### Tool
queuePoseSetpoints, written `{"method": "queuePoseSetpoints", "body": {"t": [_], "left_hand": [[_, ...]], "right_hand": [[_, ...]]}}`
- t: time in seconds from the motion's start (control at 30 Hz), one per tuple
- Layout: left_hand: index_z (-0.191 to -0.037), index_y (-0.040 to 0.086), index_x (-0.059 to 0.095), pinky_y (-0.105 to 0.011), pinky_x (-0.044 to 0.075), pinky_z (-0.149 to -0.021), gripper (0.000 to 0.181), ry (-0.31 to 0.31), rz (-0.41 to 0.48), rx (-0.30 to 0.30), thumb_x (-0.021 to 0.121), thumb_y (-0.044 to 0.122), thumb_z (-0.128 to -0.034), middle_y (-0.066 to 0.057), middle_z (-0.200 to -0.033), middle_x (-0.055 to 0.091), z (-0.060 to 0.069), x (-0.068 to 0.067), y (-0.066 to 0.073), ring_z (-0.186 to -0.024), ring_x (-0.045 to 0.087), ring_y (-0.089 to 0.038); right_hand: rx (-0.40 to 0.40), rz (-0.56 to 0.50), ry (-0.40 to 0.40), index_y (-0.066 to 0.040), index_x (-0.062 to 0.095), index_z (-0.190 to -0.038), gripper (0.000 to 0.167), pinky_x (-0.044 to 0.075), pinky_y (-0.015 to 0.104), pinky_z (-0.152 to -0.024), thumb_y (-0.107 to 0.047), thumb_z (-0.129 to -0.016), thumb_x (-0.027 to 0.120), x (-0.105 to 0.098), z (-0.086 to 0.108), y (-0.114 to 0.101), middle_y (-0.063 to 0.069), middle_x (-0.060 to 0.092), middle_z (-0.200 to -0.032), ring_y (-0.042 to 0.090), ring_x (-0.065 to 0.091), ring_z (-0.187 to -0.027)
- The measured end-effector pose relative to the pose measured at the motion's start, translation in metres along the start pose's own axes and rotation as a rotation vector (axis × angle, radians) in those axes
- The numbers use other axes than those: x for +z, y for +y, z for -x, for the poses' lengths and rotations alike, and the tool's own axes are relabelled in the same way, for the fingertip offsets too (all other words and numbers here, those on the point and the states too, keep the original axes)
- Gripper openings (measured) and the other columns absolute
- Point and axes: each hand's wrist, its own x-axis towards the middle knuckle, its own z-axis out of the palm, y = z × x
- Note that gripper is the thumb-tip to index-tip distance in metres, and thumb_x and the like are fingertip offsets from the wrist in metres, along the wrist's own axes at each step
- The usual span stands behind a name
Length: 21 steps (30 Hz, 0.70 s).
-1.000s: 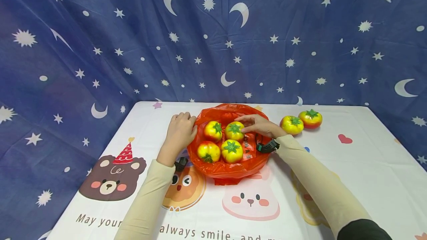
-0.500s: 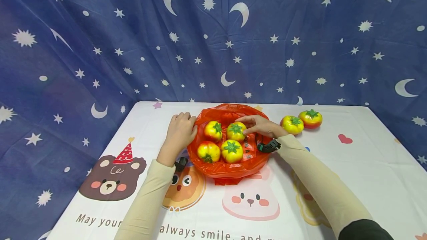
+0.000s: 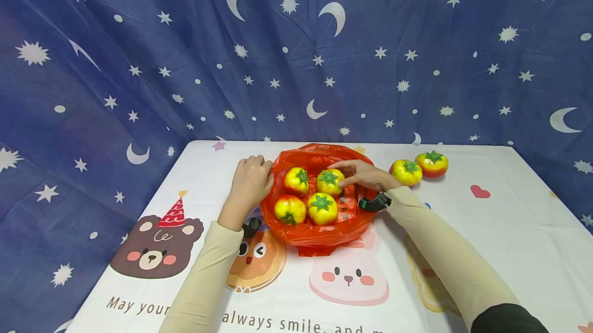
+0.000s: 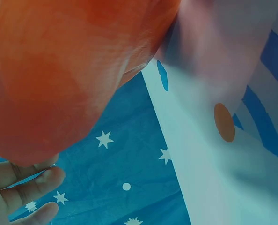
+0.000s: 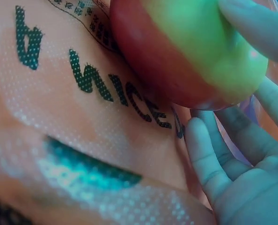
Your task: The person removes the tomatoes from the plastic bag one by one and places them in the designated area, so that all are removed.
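Note:
A red plastic bag (image 3: 319, 239) lies opened wide on the table, with several yellow-and-red tomatoes inside, each topped by a green leafy crown. At the bag's left rim my left hand (image 3: 250, 181) holds the plastic; in the left wrist view its fingers (image 4: 33, 190) show behind the orange-looking bag (image 4: 59, 79). Over the far right of the bag reaches my right hand (image 3: 363, 174), pinching the back right tomato (image 3: 328, 185). From the right wrist, the thumb lies on top of that tomato (image 5: 186, 56) and the fingers beneath it, above printed plastic.
Two more tomatoes, one (image 3: 406, 173) nearer and one (image 3: 432, 165) farther right, sit touching on the table right of the bag. White cloth with cartoon prints covers the table (image 3: 509, 230). A blue star-and-moon curtain (image 3: 352, 65) hangs behind and at the left.
My right hand has shifted slightly right, and the tomato it pinches has moved with it, a little away from its neighbours. The left hand and the bag stay where they were.

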Motion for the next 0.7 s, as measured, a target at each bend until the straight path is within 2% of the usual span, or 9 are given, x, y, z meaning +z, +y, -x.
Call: {"method": "queuePoseSetpoints", "body": {"t": [0.13,0.37,0.5,0.7], "left_hand": [[-0.093,0.003,0.067,-0.045,0.048,-0.08,0.017,-0.007,0.003,-0.002,0.063,0.017,-0.0842,-0.013,-0.082,0.061,-0.0001,0.0003,-0.0002,-0.078,0.057,-0.029],[-0.092,0.003,0.067,-0.045,0.048,-0.08,0.016,-0.006,0.0,0.001,0.064,0.016,-0.0838,-0.014,-0.082,0.061,0.0,-0.0003,-0.0006,-0.078,0.057,-0.03],[-0.092,0.003,0.067,-0.045,0.049,-0.08,0.016,-0.007,-0.005,0.003,0.063,0.017,-0.0841,-0.014,-0.082,0.061,0.0001,-0.0011,-0.0006,-0.077,0.057,-0.03],[-0.093,0.003,0.067,-0.045,0.049,-0.08,0.017,-0.014,-0.007,0.004,0.063,0.017,-0.0845,-0.014,-0.082,0.061,0.0,-0.0015,-0.0003,-0.077,0.057,-0.03]], "right_hand": [[-0.004,-0.015,0.001,0.002,0.042,-0.137,0.058,0.051,0.026,-0.089,-0.002,-0.083,0.065,0.0002,0.0014,-0.0002,0.01,0.051,-0.133,0.013,0.058,-0.106],[0.019,0.036,0.02,-0.004,0.044,-0.137,0.059,0.05,0.026,-0.091,-0.01,-0.083,0.068,0.0002,0.0038,0.0001,0.014,0.045,-0.14,0.014,0.057,-0.108],[0.027,0.014,0.026,-0.003,0.043,-0.138,0.06,0.05,0.026,-0.09,-0.007,-0.083,0.066,-0.0011,0.0045,0.0012,0.017,0.042,-0.143,0.013,0.058,-0.106],[0.028,0.003,0.041,0.001,0.042,-0.137,0.058,0.05,0.025,-0.089,-0.005,-0.084,0.063,-0.0033,0.0041,0.0048,0.016,0.049,-0.135,0.012,0.06,-0.103]]}}
